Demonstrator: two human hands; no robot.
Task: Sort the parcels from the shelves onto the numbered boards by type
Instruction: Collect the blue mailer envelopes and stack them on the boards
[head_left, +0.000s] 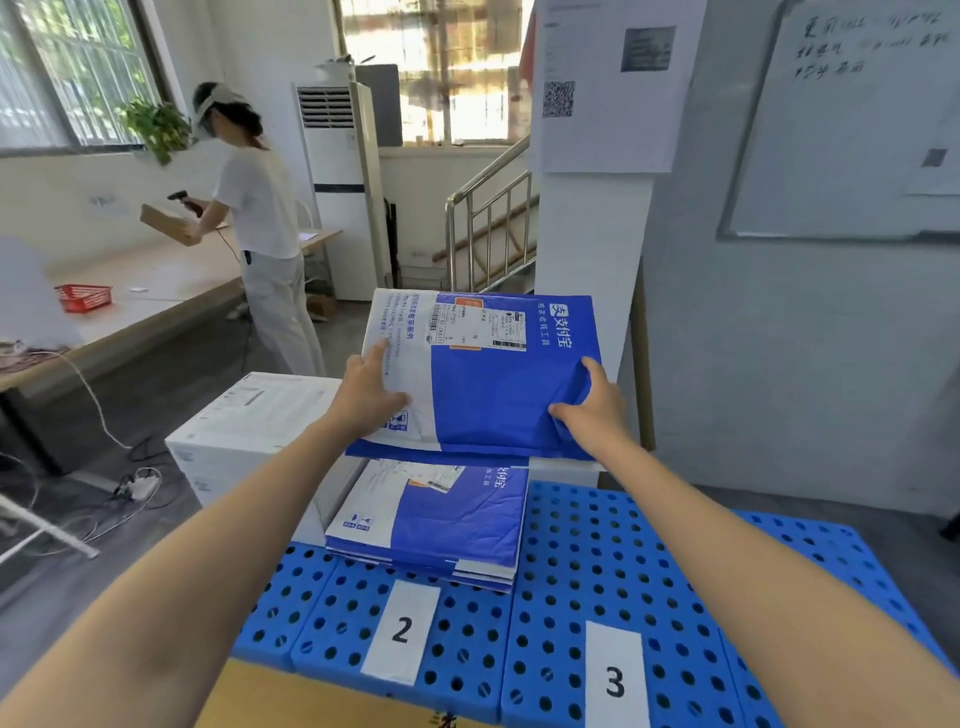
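Between left hand (366, 395) and right hand (592, 405) — the blue mailer (493, 395), gripped.

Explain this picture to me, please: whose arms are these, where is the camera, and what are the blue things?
There is no machine here. A person wears one camera on the head, so the picture looks forward and down along their own arms. The left hand and the right hand hold a flat blue and white parcel by its two sides, in the air above a pile of similar parcels. That pile lies on board 2, a blue plate with holes and a paper label. Beside it, board 3 shows no parcel. Left of the boards stand white boxes. Further back, another person stands at a long table, holding a brown parcel.
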